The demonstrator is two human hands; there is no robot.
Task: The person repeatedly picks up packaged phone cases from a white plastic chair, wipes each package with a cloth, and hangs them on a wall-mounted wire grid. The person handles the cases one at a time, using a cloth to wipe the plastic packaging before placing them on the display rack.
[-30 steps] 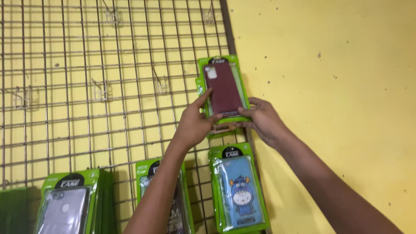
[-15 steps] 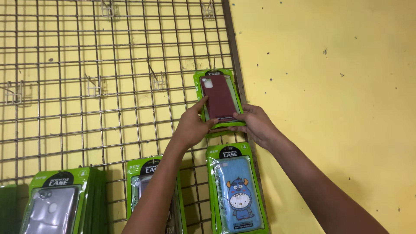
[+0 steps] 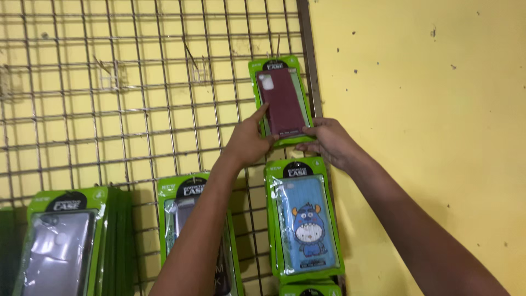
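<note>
Hands holding a maroon phone case pack [image 3: 281, 100] at the right edge of the wire grid [image 3: 137, 109].
Left hand [image 3: 249, 142] and right hand [image 3: 329, 141] both grasp its bottom; the pack sits slightly lower than 1 second ago, above the blue cartoon case pack [image 3: 304, 219].

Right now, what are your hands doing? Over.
Both hands, left and right, hold maroon phone case pack against wire grid. Blue cartoon case hangs below.

The maroon phone case [image 3: 282, 101] looks matt and finely textured inside a glossy clear-plastic pack with green card edging. The wire grid [image 3: 137, 98] is thin bare metal, dull, perhaps rusty. The yellow wall [image 3: 427, 109] is matt paint, speckled.
</note>
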